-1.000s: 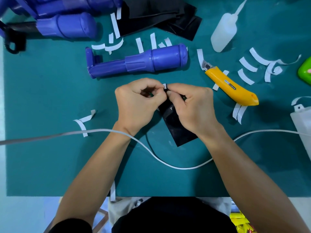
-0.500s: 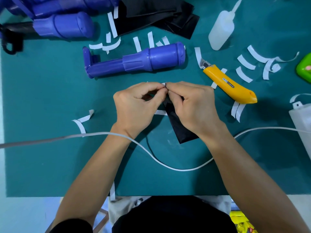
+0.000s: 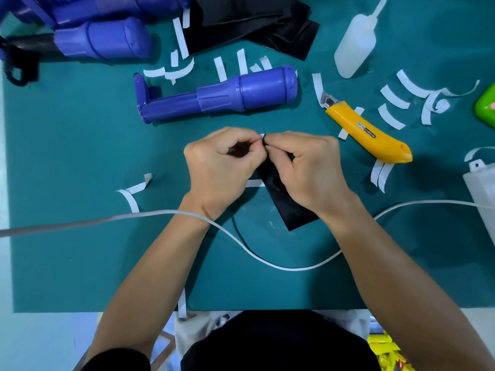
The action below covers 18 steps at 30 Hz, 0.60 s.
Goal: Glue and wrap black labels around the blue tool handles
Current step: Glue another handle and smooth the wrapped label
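A black label [image 3: 290, 204] lies in the middle of the green mat, its near corner showing below my hands. My left hand [image 3: 222, 167] and my right hand [image 3: 305, 167] meet over its far edge, fingertips pinching the label's top corner where a bit of white backing shows. A blue tool handle [image 3: 217, 99] lies on its side just beyond my hands. More blue handles [image 3: 101, 38] are stacked at the far left. Spare black labels [image 3: 257, 25] are piled at the back.
A yellow utility knife [image 3: 367, 131] lies to the right, blade toward the back. A white glue bottle [image 3: 355, 44] stands at the back right. White backing strips [image 3: 393, 97] are scattered around. A white cable [image 3: 267, 261] crosses the mat over my wrists. A white container [image 3: 482, 188] sits at the right edge.
Both hands stay pinched together at the label's top corner. The label has shifted slightly and a white strip now shows under my left hand.
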Tool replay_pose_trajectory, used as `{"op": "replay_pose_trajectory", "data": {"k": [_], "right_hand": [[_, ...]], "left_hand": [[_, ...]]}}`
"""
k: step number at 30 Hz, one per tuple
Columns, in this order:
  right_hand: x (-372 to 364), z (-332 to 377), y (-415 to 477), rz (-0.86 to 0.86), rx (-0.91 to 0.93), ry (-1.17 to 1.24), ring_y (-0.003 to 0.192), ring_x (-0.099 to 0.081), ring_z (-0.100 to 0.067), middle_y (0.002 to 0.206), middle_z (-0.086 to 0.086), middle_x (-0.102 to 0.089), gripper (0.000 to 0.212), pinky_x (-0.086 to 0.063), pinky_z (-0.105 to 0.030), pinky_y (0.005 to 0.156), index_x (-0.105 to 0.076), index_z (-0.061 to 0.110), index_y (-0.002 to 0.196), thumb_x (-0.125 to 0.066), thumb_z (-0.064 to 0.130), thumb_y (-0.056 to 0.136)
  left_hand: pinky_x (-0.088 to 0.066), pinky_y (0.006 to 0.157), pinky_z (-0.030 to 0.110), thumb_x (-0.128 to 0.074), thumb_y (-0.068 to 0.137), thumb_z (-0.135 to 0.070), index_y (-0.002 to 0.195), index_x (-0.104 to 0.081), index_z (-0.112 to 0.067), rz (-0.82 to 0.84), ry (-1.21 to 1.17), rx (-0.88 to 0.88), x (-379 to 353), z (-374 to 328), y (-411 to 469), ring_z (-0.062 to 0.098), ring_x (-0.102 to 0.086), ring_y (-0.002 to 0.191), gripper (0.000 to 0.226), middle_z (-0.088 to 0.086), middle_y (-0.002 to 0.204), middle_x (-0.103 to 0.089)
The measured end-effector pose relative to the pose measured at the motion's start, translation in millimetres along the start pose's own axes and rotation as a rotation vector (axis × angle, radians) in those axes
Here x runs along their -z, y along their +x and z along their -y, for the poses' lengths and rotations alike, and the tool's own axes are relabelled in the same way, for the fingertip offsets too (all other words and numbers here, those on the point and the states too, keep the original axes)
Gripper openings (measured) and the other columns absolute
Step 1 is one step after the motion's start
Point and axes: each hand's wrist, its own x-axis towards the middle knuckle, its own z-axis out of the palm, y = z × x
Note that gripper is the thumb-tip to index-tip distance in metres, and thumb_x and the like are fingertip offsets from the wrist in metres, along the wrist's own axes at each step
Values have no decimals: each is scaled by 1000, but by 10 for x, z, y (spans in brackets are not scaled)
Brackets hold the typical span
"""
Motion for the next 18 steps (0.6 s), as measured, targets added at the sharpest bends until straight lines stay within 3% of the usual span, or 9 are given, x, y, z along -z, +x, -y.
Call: {"op": "replay_pose_trajectory", "data": {"k": [4,8,13,18], "right_hand": [[-10,-14,1,-9,-30,20,61,-43,-28,63,-11,-54,20,-42,-41,55,-70,3,78,-65,6,98],[-12,-10,4,-35,-94,82,62,-49,-27,67,-7,-61,16,-43,-31,57,-77,7,87,-65,9,97],[8,3,-5,-63,-82,88,70,-67,-22,82,-5,-77,17,-53,-39,63,-81,8,100,-64,6,99],[21,27,-5,-67,-83,79,65,-61,-20,75,-3,-72,18,-50,-36,59,-81,7,96,-64,5,100]], "left_hand": [[-53,66,16,-72,78,-13,76,-74,-39,45,-160,178,-7,-76,29,-1,-64,64,26,-17,73,-73],[-52,66,14,-71,77,-8,75,-74,-34,66,-235,261,-22,-99,55,-2,-63,63,26,-18,71,-73],[-53,65,17,-81,82,-16,74,-75,-29,97,-323,283,-9,-132,58,2,-67,64,17,-13,71,-74],[-57,68,22,-86,83,-11,78,-77,-31,140,-363,285,27,-107,75,7,-71,70,22,-9,76,-77]]}}
